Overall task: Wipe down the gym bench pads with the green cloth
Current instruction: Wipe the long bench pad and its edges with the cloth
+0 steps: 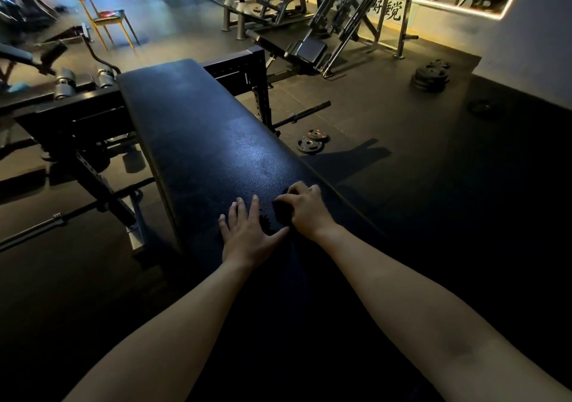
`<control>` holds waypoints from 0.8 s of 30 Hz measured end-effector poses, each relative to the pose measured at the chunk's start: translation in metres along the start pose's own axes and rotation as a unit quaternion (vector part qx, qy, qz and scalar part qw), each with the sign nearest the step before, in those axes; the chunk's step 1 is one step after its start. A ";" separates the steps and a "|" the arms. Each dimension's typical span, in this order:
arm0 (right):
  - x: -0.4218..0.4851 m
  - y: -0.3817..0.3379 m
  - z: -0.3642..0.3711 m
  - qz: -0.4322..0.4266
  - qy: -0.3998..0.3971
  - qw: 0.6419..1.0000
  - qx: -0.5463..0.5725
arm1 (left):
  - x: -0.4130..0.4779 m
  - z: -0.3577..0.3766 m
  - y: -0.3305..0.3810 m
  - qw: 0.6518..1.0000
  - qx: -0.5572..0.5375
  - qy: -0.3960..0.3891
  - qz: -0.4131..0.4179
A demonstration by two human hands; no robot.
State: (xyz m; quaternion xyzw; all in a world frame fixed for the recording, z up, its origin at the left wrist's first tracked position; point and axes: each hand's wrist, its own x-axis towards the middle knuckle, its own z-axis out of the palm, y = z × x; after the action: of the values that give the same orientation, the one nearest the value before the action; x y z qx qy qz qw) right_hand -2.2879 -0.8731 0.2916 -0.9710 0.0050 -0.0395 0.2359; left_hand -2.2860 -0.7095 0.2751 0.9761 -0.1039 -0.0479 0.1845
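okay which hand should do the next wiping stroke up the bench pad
Probably the right hand: its curled fingers already grip a dark bunched cloth on the bench pad. The left hand lies flat, fingers spread, holding nothing.

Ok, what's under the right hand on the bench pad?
A dark bunched cloth shows beneath the right hand, on the bench pad. The fingers hide most of it; its colour is unreadable in this light.

A long black padded gym bench (198, 129) carries a dark bunched cloth (280, 216) and two hands near its close end.
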 end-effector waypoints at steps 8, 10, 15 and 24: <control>-0.020 0.057 -0.026 0.216 0.113 0.970 -0.002 | -0.001 0.000 -0.001 1.000 0.007 -0.013 0.007; -0.016 0.049 -0.022 0.238 0.117 0.964 0.004 | -0.001 0.000 0.000 1.000 0.009 -0.016 0.006; -0.002 -0.001 0.002 0.117 0.070 0.990 0.023 | 0.001 -0.001 0.002 1.000 0.011 -0.017 0.005; -0.025 0.031 -0.022 0.141 0.097 0.985 -0.035 | -0.002 -0.001 -0.002 1.000 -0.009 -0.013 0.016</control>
State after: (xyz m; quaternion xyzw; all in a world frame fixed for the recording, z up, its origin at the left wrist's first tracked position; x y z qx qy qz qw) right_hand -2.3145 -0.9098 0.2950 -0.9600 0.1657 -0.0993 0.2029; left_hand -2.2874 -0.7073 0.2753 0.9719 -0.1218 -0.0586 0.1926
